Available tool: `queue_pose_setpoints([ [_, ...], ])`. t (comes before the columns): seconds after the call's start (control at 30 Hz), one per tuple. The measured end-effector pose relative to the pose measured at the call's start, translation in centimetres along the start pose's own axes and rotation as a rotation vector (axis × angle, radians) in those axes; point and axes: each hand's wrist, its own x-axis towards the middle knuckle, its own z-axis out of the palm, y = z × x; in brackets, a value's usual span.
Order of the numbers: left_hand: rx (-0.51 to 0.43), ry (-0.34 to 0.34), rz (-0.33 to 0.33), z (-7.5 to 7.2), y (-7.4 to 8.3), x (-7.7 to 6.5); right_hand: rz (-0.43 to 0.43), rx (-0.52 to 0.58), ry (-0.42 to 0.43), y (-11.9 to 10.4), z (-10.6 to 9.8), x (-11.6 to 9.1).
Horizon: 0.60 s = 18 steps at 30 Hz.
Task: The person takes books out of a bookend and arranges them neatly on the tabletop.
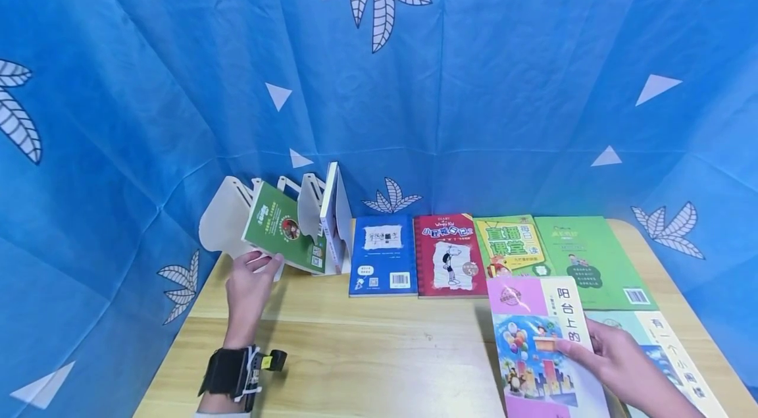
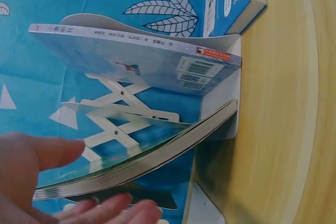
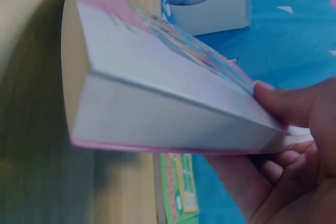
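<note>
My right hand grips a thick pink-and-white book by its side edge, thumb on the illustrated front cover. In the right wrist view its page block faces the camera, fingers underneath. At the left, a green book leans tilted in a white expandable bookend rack. My left hand is at that book's lower near corner, fingers loosely extended. In the left wrist view, the thumb and fingers lie on either side of the green book; firm contact cannot be made out. A thin pale-blue book stands upright in the rack's right end.
Along the table's back lie a blue book, a red book, a yellow-green book and a green book. A pale book lies at the right, partly behind my right hand. Blue patterned cloth hangs behind the wooden table.
</note>
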Motion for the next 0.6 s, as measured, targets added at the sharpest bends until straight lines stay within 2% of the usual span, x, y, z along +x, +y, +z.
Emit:
queue_pose_setpoints([
  [0.13,-0.046,-0.033,0.019,0.6,-0.1,0.4,0.113,-0.036,0.009,0.5,0.0,0.2],
  [0.27,-0.075,-0.044,0.026,1.0,-0.2,0.7,0.170,-0.101,0.026,1.1,0.3,0.6],
  [0.43,-0.085,-0.059,0.048,1.3,-0.3,1.1,0.153,-0.218,0.032,2.0,0.6,0.9],
  [0.6,-0.073,-0.077,0.050,1.5,-0.4,1.3,0.138,-0.284,0.029,2.9,0.7,1.2],
])
